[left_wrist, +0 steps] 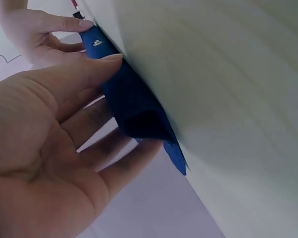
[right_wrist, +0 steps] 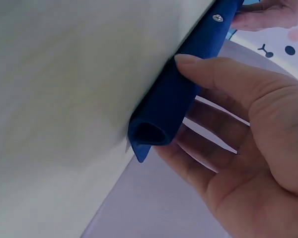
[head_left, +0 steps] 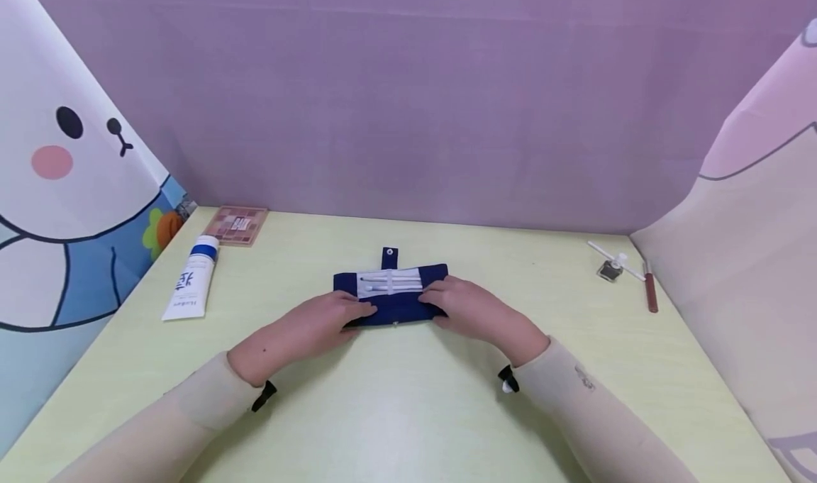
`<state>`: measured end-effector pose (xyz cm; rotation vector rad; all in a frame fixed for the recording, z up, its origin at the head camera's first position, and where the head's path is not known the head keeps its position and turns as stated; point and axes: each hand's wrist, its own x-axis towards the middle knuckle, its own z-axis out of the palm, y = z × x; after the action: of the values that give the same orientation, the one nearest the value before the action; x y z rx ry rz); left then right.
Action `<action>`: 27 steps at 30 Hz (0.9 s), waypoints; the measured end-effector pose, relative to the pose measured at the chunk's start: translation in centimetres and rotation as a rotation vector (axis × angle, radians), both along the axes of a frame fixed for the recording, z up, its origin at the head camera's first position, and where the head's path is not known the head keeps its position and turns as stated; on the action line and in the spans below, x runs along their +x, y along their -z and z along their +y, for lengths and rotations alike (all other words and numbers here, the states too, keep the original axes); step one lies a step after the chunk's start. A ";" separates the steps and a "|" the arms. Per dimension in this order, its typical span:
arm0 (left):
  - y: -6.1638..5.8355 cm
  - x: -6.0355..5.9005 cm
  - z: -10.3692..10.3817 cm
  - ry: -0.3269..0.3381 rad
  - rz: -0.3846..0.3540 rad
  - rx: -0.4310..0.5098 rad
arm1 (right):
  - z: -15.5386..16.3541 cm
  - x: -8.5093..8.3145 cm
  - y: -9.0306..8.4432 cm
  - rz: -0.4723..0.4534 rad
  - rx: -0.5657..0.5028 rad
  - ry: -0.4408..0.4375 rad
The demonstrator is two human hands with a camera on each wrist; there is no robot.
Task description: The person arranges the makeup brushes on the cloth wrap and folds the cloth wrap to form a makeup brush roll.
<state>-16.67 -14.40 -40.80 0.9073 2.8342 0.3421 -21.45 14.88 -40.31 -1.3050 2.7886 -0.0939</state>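
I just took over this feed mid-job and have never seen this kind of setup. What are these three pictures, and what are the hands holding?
There is no machine here: a person works with two bare hands and wears three cameras. The wide picture comes from the head, looking down at a pale yellow-green table. The other two come from the wrists, so they look tilted and very close.

In the middle lies a dark blue fabric pouch with white sticks tucked in it. The left hand and the right hand each grip one end, thumb on one side and fingers on the other, with the cloth folded into a roll.

Also on the table: a white tube, a pink palette, and, far right, a reddish-brown pencil beside some small items I cannot identify.
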 end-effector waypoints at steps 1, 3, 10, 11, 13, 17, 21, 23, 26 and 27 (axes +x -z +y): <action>0.0 -0.1 -0.1 0.006 0.001 0.001 | 0.0 0.1 0.0 0.003 0.009 0.006; 0.1 -0.2 -0.3 0.025 0.011 -0.003 | -0.1 0.2 -0.1 0.003 0.021 0.013; 0.3 -0.5 -0.9 0.113 0.069 -0.013 | -0.3 0.2 -0.1 -0.063 0.030 0.071; 0.3 -0.5 -0.9 0.125 0.076 -0.011 | -0.2 0.3 -0.1 -0.068 0.030 0.076; 0.3 -0.4 -1.0 0.139 0.080 -0.011 | -0.2 0.4 -0.1 -0.075 0.029 0.073; -0.1 -0.3 -1.1 0.153 0.048 -0.017 | 0.1 0.9 -0.2 -0.099 0.020 0.050; -0.9 -0.1 -1.2 0.151 -0.038 -0.021 | 0.6 1.2 -1.0 -0.176 -0.008 0.025; -1.3 0.0 -1.4 0.142 -0.093 -0.014 | 0.8 1.3 -1.5 -0.236 -0.016 0.010; -1.8 0.0 -1.6 0.142 -0.156 0.004 | 1.3 1.3 -2.2 -0.327 -0.016 -0.003; -1.9 0.0 -1.7 0.141 -0.173 0.011 | 1.4 1.2 -2.4 -0.351 -0.017 -0.010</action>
<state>-16.66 -16.14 -38.93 1.0196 2.5980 0.3975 -20.20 16.30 -37.94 -1.1735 2.4894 -0.3143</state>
